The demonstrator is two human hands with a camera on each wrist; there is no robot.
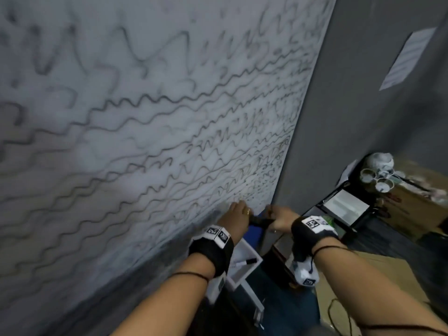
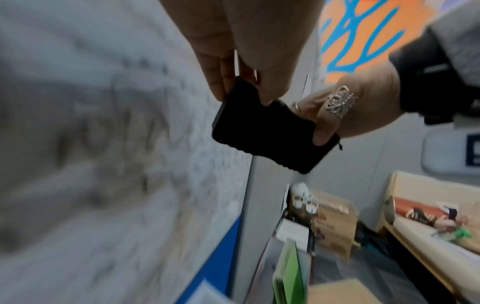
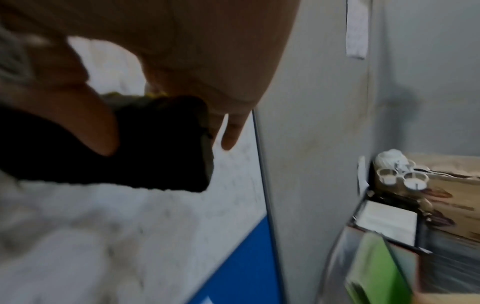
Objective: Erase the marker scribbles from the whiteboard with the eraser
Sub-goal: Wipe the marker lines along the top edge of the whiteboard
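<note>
The whiteboard [image 1: 145,117] fills the left of the head view and is covered in wavy black marker scribbles [image 1: 169,151]. Both hands meet at its lower right corner. My left hand [image 1: 242,210] pinches one end of the black eraser [image 1: 260,221] between thumb and fingers. My right hand [image 1: 271,214], wearing rings, grips the other end. In the left wrist view the eraser [image 2: 262,127] hangs just off the board, between the left hand [image 2: 241,86] and the right hand [image 2: 350,109]. The right wrist view shows the eraser [image 3: 155,148] under the right hand [image 3: 207,115], blurred.
A white tray [image 1: 252,270] holding a black marker [image 1: 246,262] sits below the board. The grey wall [image 1: 363,93] on the right carries a paper sheet [image 1: 409,57]. A black shelf [image 1: 344,209], paper cups [image 1: 378,175] and cardboard boxes [image 1: 412,207] crowd the right corner.
</note>
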